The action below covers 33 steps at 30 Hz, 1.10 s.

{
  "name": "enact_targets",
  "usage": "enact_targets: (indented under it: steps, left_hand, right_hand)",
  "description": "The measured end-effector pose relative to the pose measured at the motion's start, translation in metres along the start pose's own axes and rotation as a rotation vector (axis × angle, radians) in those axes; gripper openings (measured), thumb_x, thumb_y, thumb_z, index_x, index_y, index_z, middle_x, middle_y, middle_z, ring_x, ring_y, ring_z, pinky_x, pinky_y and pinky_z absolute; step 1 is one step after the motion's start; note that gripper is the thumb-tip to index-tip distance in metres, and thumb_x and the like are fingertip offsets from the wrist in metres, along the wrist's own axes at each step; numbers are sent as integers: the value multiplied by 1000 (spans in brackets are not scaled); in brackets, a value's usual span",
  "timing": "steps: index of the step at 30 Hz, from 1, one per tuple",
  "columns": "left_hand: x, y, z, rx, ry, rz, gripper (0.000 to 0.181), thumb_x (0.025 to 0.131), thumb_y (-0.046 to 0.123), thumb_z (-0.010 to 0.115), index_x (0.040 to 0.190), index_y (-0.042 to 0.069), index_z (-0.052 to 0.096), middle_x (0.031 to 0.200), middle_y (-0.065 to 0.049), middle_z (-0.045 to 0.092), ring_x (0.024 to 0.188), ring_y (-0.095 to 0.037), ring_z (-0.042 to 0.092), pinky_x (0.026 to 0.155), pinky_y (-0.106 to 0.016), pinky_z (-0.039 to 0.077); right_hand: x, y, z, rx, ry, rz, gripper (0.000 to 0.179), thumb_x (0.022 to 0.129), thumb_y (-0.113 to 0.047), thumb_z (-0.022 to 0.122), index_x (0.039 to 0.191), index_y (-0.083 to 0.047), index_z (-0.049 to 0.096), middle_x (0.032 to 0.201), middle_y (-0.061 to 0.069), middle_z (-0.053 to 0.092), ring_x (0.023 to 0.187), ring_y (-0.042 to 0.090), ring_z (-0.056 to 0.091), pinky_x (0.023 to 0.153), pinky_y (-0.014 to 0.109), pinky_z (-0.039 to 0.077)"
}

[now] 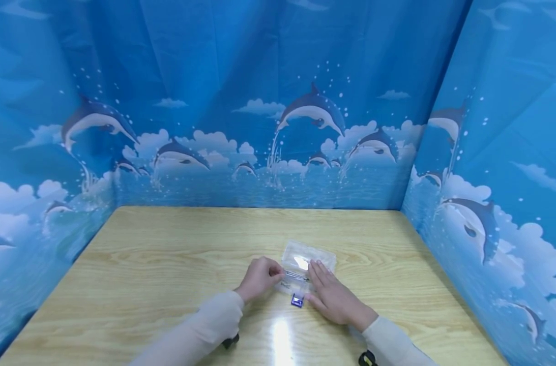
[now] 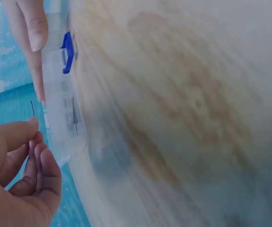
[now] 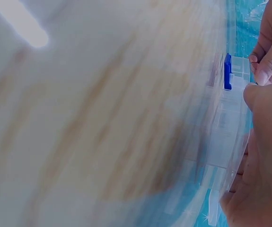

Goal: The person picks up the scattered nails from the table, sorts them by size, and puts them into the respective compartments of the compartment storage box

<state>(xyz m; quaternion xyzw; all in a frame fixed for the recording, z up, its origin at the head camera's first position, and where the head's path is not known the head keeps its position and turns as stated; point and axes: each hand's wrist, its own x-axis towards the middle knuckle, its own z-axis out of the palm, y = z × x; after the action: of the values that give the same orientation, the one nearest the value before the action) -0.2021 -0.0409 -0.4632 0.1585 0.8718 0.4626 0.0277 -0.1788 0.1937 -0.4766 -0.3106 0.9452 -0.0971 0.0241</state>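
Note:
A clear plastic box (image 1: 284, 287) lies on the table with its transparent lid (image 1: 321, 253) swung back. A blue clasp (image 1: 297, 301) sticks out at its front. Several thin metal rods (image 1: 296, 275) show in the box. My left hand (image 1: 259, 277) is at the box's left end, pinching a thin, dark, needle-like piece (image 2: 32, 108) between thumb and fingertips. Its exact kind is too small to tell. At the other end my right hand (image 1: 336, 300) rests against the box, fingers straight and thumb by the front edge. Part of the box is hidden under that hand.
The wood-grain table (image 1: 177, 254) stretches out around the box. Blue curtains (image 1: 223, 66) with printed dolphins stand behind it and at both sides. A bright light reflection lies on the tabletop near the front.

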Motion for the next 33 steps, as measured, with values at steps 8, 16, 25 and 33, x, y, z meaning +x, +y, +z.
enact_targets:
  steps: [8, 16, 25, 33]
  left_hand:
    - [0, 1, 7, 38, 0, -3, 7, 83, 8, 72, 80, 2, 72, 74, 2, 68, 64, -5, 56, 60, -18, 49]
    - [-1, 3, 9, 95, -10, -6, 3, 80, 7, 74, 79, 5, 72, 70, 4, 66, 63, -5, 54, 59, -18, 48]
    - [-2, 3, 10, 109, 1, 1, 6, 77, 4, 75, 78, 9, 73, 70, 4, 67, 62, -4, 55, 59, -18, 48]
    - [-1, 1, 10, 102, 2, -3, 5, 78, 5, 75, 81, 9, 74, 74, 2, 70, 65, -4, 59, 61, -18, 50]
  right_hand:
    - [1, 1, 1, -6, 4, -2, 68, 102, -41, 37, 149, 4, 16, 157, 20, 13, 145, 33, 11, 116, 47, 18]
    - [1, 1, 1, -6, -1, 2, 68, 102, -41, 37, 149, 4, 16, 157, 20, 13, 145, 33, 11, 116, 46, 17]
    - [0, 0, 0, 1, -8, 6, 68, 102, -42, 37, 149, 4, 16, 157, 19, 13, 145, 34, 11, 117, 46, 17]
    - [0, -1, -1, 0, -4, 2, 68, 102, -41, 37, 148, 4, 16, 157, 20, 13, 145, 34, 12, 116, 46, 18]
